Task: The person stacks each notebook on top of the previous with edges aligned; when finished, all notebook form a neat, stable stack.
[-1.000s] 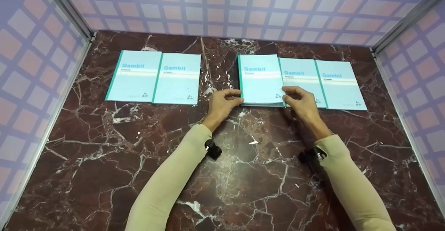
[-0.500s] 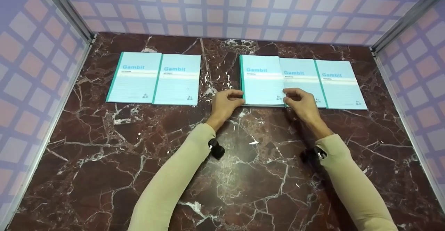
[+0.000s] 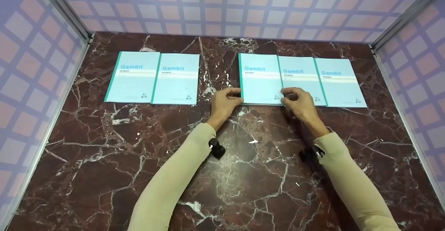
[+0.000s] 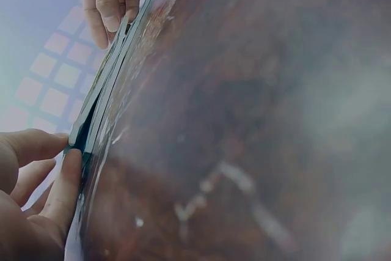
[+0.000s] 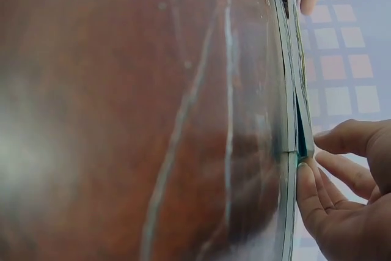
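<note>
Likely light and bendy, the notebook lies on a second one on the table; I see left hand and right hand fingers clamped on its side edges, a sensible hold.

Head cam: high, wide, forward-down over table. Left wrist cam, right wrist cam: low, close-up; both share notebook stack, upper left/upper right of frame respectively.

Glossy dark reddish-brown marble-look tabletop here, white veins running all over it, bit of glare near the middle. Behind it there's a lilac back wall with pale white and pink squares, similarly checked lilac side panels, and grey metal corner posts
</note>
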Available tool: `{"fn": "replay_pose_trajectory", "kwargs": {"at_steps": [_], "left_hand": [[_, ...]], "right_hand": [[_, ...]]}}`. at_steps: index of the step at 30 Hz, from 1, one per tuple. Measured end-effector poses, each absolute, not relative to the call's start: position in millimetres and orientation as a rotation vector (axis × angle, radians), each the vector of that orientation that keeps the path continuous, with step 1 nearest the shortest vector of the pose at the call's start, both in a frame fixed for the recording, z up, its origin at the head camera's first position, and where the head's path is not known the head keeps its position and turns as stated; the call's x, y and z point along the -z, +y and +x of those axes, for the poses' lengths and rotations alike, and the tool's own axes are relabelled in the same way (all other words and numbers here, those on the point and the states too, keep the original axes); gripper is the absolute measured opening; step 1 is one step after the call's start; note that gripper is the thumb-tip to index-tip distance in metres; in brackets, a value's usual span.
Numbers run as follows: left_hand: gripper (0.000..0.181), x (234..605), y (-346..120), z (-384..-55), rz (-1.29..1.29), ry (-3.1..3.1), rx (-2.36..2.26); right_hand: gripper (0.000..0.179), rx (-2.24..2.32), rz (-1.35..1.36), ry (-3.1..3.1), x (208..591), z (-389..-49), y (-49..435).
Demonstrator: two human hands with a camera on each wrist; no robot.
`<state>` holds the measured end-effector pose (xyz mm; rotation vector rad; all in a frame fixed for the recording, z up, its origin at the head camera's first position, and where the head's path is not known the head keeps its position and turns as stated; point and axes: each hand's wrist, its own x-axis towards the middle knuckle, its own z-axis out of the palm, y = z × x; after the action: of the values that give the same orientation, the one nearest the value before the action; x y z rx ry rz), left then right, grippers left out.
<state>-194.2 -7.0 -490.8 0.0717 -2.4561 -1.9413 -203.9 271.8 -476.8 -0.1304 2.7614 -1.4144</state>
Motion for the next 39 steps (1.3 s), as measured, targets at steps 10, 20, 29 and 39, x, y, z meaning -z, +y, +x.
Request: {"fn": "replay_pose_trajectory", "kwargs": {"at_steps": [10, 20, 29, 39], "left_hand": [[0.03, 488.3, -2.1, -192.2, 0.126, -2.491, 1.863], [0.028, 479.2, 3.1, -191.5, 0.209, -2.462, 1.947], [0.028, 479.1, 6.6, -190.8, 0.376, -2.211, 2.216], [0.026, 482.7, 5.1, -192.9, 0.388, -2.182, 2.285]], "right_hand": [[0.033, 1.369, -0.164, 2.784, 482.0, -202.2, 271.8], [0.035, 1.344, -0.172, 2.763, 481.4, -203.5, 272.0], [0.034, 1.35, -0.152, 2.754, 480.5, -205.0, 270.8], [0.035, 1.364, -0.151, 2.753, 481.6, -203.4, 269.9]]}}
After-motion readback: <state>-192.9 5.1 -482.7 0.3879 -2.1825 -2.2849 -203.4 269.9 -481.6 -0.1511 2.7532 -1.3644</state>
